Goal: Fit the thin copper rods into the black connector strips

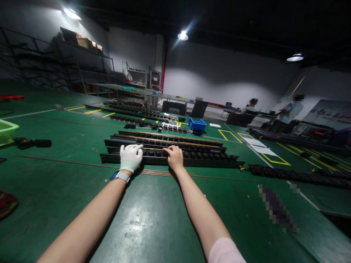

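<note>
My left hand [131,157], in a white glove, is closed at the left part of a long black rail [153,160]. My right hand [175,157], bare, is closed over the same rail, a short way to the right. A thin brass-coloured rod [153,148] runs between the fingertips of both hands, above a row of black wheel-like parts [204,155] in the rail. My fingertips are partly hidden behind the hands. Behind this rail lie more black rails [120,143], with similar rods along them. Several loose thin rods [156,172] lie on the green table in front.
A blue bin [197,124] stands beyond the rails, near a white box [215,125]. A green basket [7,131] is at the left edge. Black linked parts [296,173] and paper sheets [257,145] lie to the right. Two people are in the background at right.
</note>
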Available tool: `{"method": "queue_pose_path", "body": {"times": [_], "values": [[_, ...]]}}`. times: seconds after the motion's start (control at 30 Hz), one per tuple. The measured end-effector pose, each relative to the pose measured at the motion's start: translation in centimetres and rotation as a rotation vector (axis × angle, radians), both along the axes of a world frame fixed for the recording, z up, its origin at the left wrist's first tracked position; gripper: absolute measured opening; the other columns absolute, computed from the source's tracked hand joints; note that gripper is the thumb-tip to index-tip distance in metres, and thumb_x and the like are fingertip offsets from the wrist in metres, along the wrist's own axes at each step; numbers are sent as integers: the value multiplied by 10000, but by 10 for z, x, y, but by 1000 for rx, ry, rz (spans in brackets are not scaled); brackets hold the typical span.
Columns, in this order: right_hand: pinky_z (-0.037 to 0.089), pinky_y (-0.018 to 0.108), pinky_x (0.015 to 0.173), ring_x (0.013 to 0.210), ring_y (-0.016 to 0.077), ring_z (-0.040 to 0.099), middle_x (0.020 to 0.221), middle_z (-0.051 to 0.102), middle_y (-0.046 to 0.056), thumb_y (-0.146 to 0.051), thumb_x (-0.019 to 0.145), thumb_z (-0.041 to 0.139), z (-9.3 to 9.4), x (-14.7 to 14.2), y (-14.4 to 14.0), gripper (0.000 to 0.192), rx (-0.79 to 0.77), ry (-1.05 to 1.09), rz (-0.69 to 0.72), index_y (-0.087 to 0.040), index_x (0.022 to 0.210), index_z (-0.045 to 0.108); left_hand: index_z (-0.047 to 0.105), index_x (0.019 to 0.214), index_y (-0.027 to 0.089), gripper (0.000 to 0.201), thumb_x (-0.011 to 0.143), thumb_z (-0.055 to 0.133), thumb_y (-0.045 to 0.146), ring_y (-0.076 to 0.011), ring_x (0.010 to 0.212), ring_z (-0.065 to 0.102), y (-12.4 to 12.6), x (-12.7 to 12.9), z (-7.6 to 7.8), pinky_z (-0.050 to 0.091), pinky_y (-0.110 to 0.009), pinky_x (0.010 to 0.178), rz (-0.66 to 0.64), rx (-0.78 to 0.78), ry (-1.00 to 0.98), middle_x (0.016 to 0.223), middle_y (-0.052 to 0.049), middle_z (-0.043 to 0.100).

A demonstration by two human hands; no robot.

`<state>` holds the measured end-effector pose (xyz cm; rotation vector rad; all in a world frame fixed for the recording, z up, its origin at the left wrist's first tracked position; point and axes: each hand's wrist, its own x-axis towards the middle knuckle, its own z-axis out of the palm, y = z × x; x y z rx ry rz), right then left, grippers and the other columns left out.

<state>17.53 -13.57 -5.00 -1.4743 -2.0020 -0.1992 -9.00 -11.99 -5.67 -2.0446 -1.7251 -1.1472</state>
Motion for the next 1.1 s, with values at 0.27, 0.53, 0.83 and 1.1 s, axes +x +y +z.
{"method": "queue_pose_path", "body": {"times": [0.27,0.53,0.83,1.1], "values": [[394,363,1074,1218,244,542,1308,684,91,-76,1031,487,8,-2,-6,543,-69,-59,-46,-329,1433,749,795,1262,305,427,1048,430,355,-350,1416,563,-8,6,4,144,-701,1293,14,11,8,1380,-78,778],[401,363,1071,1206,240,547,1286,690,84,-74,1029,482,6,-1,-6,547,-61,-19,-28,-338,1420,758,676,1480,307,497,1063,417,386,-345,1513,514,-17,29,4,81,-698,1326,-104,-14,112,1571,-85,662],[360,386,1175,1240,261,545,1360,698,103,-136,1028,528,5,-7,-15,508,-43,-42,-92,-283,1474,723,724,1390,301,447,1043,489,456,-365,1491,514,-18,31,3,78,-719,1325,-103,-36,111,1478,-112,720],[137,499,1356,1516,244,446,1599,604,64,-181,1036,497,14,-22,-29,570,-80,-70,-96,-299,1583,609,730,1359,289,440,1036,487,465,-370,1494,507,-16,31,0,70,-719,1325,-111,-43,103,1445,-133,728]]}}
